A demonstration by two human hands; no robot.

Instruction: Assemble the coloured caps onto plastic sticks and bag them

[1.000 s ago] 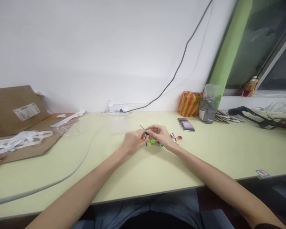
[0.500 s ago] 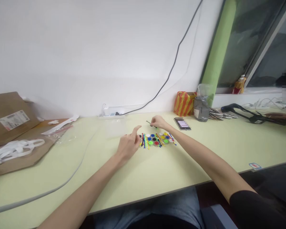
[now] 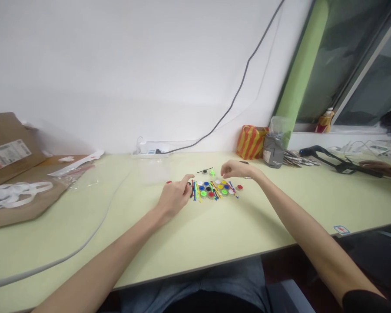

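Observation:
My left hand rests at the left end of a cluster of small coloured pieces, its index finger stretched out and its fingers apart. Over the right part of the cluster is my right hand, fingers bent downward with a gap between them and nothing seen in them. Between the hands lie round caps, such as a green cap and a red cap, with thin plastic arrows in bunches. Behind them a black arrow lies beside a bright green piece. A red cap sits at the right.
A clear plastic box stands behind my left hand. A power strip lies along the wall. Further right are a phone partly hidden by my hand, a striped bag, and another person's hand. A grey cable crosses the left.
My right hand has let go of the black arrow and moved right and slightly toward me. The arrow now lies behind the cluster. My left hand has barely moved; the view shifted slightly.

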